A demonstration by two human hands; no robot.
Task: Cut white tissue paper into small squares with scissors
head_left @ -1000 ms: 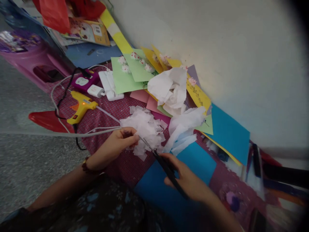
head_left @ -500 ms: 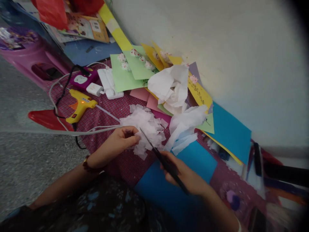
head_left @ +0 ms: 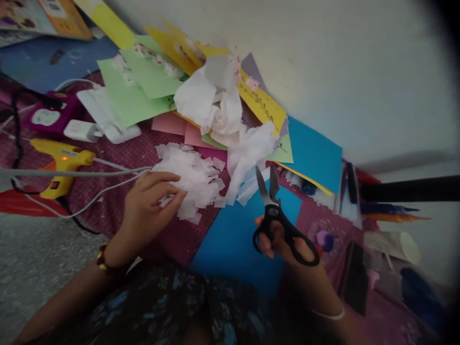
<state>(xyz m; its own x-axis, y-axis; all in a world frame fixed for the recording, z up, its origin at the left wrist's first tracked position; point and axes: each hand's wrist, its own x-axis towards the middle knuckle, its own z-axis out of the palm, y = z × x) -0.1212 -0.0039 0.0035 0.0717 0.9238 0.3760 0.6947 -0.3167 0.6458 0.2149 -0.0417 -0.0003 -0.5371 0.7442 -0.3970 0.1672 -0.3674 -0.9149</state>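
Black-handled scissors point(head_left: 273, 211) are in my right hand point(head_left: 283, 242), blades parted and pointing away from me over a blue sheet point(head_left: 230, 244). My left hand point(head_left: 153, 199) is open, its fingers bent and apart, at the near left edge of a pile of small white paper pieces point(head_left: 194, 179). Nothing shows between its fingers. Right of the pile lie crumpled white strips point(head_left: 251, 148). Behind them, a larger crumpled white paper point(head_left: 212, 100) rests on coloured cards.
A yellow glue gun point(head_left: 64, 160) with its light on lies at the left, near a purple power strip point(head_left: 53, 115) and cables. Green cards point(head_left: 132, 100) with paper blossoms lean at the back. A dark phone-like object point(head_left: 354, 278) is at the right.
The view has shifted right. My right hand has moved away from the pile and the scissor blades have spread. My left hand's fingers have parted.
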